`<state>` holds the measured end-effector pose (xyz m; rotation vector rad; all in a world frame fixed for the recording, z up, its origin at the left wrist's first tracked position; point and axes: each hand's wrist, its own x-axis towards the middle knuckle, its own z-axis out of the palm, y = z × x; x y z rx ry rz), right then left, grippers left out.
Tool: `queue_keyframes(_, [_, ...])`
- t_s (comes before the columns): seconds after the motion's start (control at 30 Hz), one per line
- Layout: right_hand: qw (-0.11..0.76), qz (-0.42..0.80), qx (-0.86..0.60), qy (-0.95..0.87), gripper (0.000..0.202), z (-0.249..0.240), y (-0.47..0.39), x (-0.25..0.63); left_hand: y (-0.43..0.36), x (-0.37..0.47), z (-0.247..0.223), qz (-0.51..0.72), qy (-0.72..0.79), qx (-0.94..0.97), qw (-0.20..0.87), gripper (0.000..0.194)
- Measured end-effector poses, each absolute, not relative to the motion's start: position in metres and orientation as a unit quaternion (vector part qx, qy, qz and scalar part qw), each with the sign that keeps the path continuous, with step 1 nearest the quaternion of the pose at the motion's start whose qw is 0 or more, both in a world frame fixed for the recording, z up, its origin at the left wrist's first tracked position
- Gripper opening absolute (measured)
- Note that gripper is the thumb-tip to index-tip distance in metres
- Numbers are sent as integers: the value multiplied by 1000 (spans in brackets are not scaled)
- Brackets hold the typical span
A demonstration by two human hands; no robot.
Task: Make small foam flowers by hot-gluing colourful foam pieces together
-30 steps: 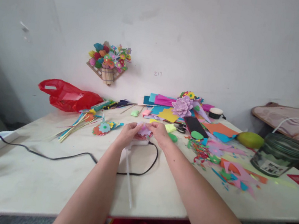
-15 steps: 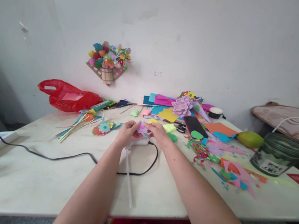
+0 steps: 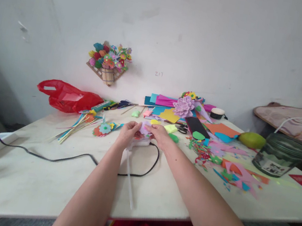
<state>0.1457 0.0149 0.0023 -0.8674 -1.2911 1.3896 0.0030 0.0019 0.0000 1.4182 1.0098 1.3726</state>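
Holds a lilac flower [image 3: 145, 128] between left hand [image 3: 128, 131] and right hand [image 3: 160, 134], with each grip closed on an opposite edge, over the table [image 3: 47, 184]. Has a white glue gun [image 3: 142, 142] just below the grip, partly hidden, with a translucent stick [image 3: 129, 183] pointing from it toward the near edge and a black cord [image 3: 157, 160] looping out on the right. Shows flower cutouts [image 3: 104, 128] near the grip on the left, with thin strips [image 3: 71, 130] and a red bag [image 3: 67, 96] farther out. Has scissors [image 3: 182, 128] and a flat black rectangle [image 3: 197, 126] beyond the grip to the right, with coloured scraps [image 3: 241, 173] farther right and a green jar [image 3: 280, 155] well apart. Shows a layered lilac bloom [image 3: 183, 106] behind these, on coloured sheets [image 3: 169, 115].
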Motion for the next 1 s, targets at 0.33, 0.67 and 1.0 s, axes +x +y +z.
queue_keyframes(0.33, [513,545,-354,-560,35,-1,17,144,0,5,2,555,418,572,437,37])
queue_keyframes(0.67, [520,541,-363,-552,34,-1,18,145,-1,5,2,545,412,577,447,37])
queue_keyframes(1.0, [521,526,-351,-573,31,-3,20,147,0,4,1,543,413,583,441,37])
